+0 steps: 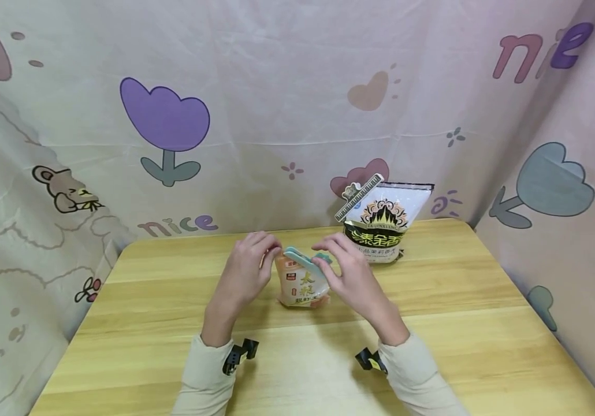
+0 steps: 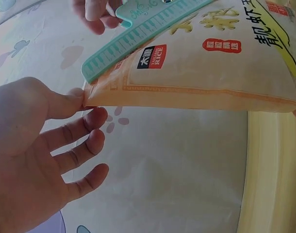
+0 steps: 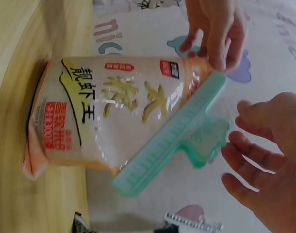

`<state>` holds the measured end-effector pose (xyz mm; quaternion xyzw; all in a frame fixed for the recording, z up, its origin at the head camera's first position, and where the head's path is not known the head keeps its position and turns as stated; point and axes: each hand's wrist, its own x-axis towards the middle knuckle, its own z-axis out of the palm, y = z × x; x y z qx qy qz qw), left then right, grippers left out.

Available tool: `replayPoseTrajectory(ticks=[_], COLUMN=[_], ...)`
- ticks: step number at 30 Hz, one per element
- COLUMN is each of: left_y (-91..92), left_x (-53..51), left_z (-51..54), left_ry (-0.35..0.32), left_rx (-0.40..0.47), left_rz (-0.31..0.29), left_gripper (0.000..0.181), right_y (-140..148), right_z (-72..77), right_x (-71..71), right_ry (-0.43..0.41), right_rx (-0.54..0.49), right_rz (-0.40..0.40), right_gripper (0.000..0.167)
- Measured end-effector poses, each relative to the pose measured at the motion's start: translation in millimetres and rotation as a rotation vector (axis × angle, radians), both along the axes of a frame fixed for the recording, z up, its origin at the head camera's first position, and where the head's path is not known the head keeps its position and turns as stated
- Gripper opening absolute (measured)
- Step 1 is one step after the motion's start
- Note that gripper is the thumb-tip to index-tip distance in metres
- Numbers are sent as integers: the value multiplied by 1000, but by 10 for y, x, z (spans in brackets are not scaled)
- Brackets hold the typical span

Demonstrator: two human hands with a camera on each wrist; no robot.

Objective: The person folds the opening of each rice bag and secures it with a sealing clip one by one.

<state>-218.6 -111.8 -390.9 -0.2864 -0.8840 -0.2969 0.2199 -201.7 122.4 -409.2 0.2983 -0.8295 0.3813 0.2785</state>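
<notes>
A rice bag point(image 1: 297, 286), pale with orange edges and gold lettering, stands upright on the table. Across its top runs a mint-green bag clip point(image 3: 172, 136) with a piano-key pattern, slanting over the corner. My left hand point(image 1: 249, 267) pinches the bag's upper corner between thumb and forefinger, its other fingers spread, as the left wrist view shows. Beside the clip's handle is my right hand point(image 3: 269, 155), its fingers slightly bent and apart, with nothing gripped between them. Whether a fingertip touches the handle is hard to tell.
Behind and to the right stands a second, white rice bag point(image 1: 380, 242) with a black label; a white piano-pattern clip point(image 1: 360, 198) sits on its upper left corner. The wooden table point(image 1: 162, 323) meets a printed curtain point(image 1: 256, 115) at the back and sides.
</notes>
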Motion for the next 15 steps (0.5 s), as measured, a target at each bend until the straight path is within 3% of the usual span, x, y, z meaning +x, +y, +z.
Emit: replayPoseTrajectory(ticks=[6,15], left_y=[-26,0], left_x=[11,9], left_z=[16,7], left_ry=[17,57], left_rx=[5,-10], left_rz=[-56,-40], left_gripper=[8,10], right_y=[-218,-420], right_z=[100,272], right_x=[33,-19], right_ry=[134,127], right_rx=[130,262], right_rz=[-77,-72], right_gripper=[15,16])
